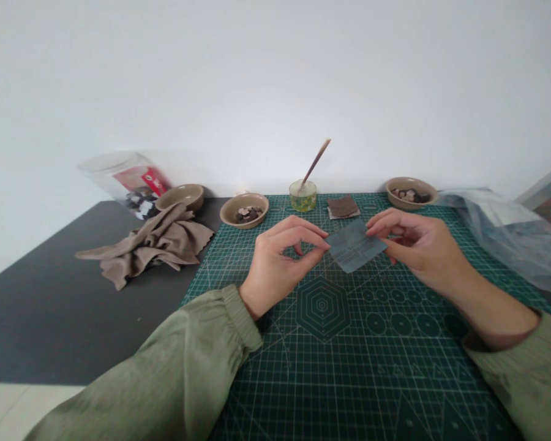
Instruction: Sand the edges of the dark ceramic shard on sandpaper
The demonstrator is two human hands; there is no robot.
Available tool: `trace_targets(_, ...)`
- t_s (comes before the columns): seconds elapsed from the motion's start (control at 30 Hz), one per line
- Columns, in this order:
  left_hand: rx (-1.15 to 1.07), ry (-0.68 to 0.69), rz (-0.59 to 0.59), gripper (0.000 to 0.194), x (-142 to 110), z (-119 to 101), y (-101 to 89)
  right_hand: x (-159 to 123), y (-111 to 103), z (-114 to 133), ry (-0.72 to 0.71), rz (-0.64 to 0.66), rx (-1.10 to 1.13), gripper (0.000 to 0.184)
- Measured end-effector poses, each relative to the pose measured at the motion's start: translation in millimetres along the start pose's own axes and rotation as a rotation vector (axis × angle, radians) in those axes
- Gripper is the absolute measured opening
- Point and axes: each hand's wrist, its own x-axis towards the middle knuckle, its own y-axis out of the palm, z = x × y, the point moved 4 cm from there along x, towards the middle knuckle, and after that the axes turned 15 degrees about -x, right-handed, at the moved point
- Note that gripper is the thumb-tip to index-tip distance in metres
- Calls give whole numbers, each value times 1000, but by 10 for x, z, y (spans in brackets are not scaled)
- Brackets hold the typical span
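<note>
A thin grey-blue rectangular sheet (354, 246), possibly abrasive paper, is held up a little above the green cutting mat (275, 392). My left hand (280, 263) pinches its left edge between thumb and fingertips. My right hand (416, 248) grips the opposite edge the same way, with the fingers partly hiding that corner. Just beyond the sheet lies a small stack of brown sheets (343, 207) on a paler backing. Both hands are in front of it and not touching it.
Shallow tan bowls of dark and pale chips stand at the back (244, 210) (411, 193), with another bowl (180, 197) on the dark table (73, 306). A glass jar (303, 196) holds a brush. A crumpled taupe cloth (156, 245), tipped plastic canister (123, 184) and clear plastic bag (500, 233) flank the mat.
</note>
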Motion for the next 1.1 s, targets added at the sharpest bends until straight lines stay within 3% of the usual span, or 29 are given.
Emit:
trace_targets(0.3,-25,-39,-12,15,3,15,10,-3,4,2,37,-11,33,10)
trace_targets(0.43,-66,-266,-28,6,-11,146,11,-7,-11,18,63,-27,-21,13)
trace_targets(0.63,-248,-505,32,27,-28,268,64,-10,-1,17,170,13,-48,24)
trace_targets(0.9,-285,-581,107,33,-19,214,93,11,3,19,213,41,-55,31)
trace_targets(1.1,-208,-589,92,29,-11,239,78,14,26,-25,255,93,-64,41)
